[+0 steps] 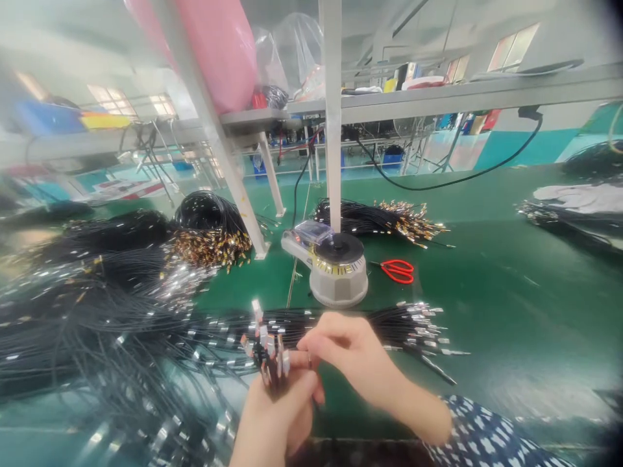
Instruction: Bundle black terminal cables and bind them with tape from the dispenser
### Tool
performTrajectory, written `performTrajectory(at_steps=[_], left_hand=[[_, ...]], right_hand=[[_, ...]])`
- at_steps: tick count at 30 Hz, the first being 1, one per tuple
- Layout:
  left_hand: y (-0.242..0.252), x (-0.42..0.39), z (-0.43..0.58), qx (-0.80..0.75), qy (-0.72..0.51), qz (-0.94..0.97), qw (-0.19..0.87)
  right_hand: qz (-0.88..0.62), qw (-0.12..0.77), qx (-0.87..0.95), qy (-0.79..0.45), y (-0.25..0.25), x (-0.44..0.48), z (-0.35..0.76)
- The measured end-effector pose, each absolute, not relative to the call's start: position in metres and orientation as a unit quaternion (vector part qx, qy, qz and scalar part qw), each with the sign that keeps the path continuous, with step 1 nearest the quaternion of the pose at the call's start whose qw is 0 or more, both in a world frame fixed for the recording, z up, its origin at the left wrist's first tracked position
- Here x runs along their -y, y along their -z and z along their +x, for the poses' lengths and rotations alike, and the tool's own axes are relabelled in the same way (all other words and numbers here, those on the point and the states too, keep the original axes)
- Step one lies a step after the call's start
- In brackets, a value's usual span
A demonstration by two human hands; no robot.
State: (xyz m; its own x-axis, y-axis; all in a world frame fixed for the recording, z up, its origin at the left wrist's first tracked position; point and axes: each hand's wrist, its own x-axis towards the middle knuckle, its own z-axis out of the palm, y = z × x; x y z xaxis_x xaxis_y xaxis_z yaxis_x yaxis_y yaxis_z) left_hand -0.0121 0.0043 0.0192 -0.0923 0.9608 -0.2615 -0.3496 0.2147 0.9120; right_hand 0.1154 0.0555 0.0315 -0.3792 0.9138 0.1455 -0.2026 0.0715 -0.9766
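Note:
My left hand (280, 415) is closed around a bundle of black cables (272, 366), whose silvery connector ends point up out of the fist. Against its extended index finger, my right hand (348, 350) pinches thumb and fingers together. Whatever lies in that pinch is too small or hidden to make out. Behind both hands, a long row of black cables (224, 324) lies across the table, with its metal-tipped ends (423, 327) fanned out to the right. A round white tape dispenser (339, 279) with a black disc on top stands just beyond it.
Red-handled scissors (398, 271) lie right of the dispenser on the green table (487, 285). Cable bundles with gold-coloured ends (211, 250) are heaped at left, and another bundle (370, 217) lies behind the dispenser. White shelf posts (333, 130) rise from the table; a black power cord (438, 188) hangs behind.

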Motion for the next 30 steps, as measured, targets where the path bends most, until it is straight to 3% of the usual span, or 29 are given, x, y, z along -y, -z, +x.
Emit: performTrajectory(at_steps=[5, 10, 20, 30], left_hand=[[-0.011, -0.006, -0.011, -0.502, -0.544, 0.283, 0.609], [-0.012, -0.007, -0.012, -0.497, -0.559, 0.273, 0.606], [-0.011, -0.008, -0.012, -0.471, -0.542, 0.283, 0.636], [-0.006, -0.007, -0.015, -0.45, -0.532, 0.281, 0.66]], right_hand=[[-0.362, 0.481, 0.568, -0.561, -0.023, -0.073, 0.133], [-0.484, 0.588, 0.453, -0.463, -0.014, -0.125, 0.165], [-0.494, 0.562, 0.424, -0.511, -0.018, -0.152, 0.164], [-0.491, 0.593, 0.453, -0.45, -0.022, -0.145, 0.168]])
